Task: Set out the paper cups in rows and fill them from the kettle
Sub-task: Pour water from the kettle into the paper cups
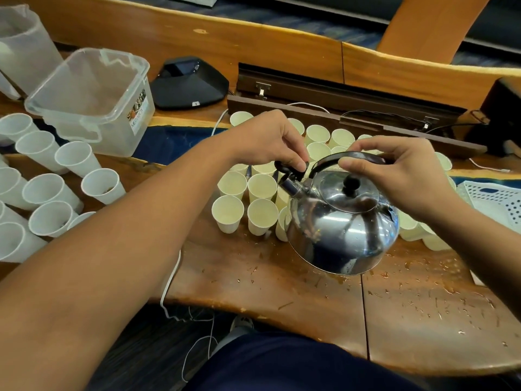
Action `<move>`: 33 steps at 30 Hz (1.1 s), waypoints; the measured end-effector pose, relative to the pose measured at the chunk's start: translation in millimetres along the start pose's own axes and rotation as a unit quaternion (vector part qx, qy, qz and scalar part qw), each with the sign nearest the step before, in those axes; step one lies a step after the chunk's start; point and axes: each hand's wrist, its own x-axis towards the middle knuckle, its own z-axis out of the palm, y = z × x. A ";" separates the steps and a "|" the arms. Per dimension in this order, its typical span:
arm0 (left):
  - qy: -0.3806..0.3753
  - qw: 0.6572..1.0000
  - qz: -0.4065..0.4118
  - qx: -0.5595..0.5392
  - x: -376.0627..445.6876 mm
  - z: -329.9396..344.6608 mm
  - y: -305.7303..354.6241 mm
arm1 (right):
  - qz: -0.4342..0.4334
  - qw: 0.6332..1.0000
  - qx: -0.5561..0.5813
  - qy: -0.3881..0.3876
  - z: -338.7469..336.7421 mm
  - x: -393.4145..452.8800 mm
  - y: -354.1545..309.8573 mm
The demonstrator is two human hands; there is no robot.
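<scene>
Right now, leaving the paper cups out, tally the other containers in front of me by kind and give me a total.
steel kettle: 1
clear plastic tub: 1
translucent plastic jug: 1
Total: 3

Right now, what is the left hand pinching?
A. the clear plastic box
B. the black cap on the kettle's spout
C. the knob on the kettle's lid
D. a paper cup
B: the left hand has its fingertips closed on the black spout cap of the steel kettle, while the right hand holds the kettle's handle.
</scene>
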 end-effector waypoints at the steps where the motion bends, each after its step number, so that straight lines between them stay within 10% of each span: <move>1: 0.003 1.000 0.005 -0.002 2.3 -2.0 2.1 | -0.002 1.000 -0.004 0.005 -3.7 2.1 -0.9; 33: 0.092 0.993 0.034 0.060 185.4 -67.8 -25.6 | 0.005 0.996 -0.028 0.087 -32.8 185.9 52.8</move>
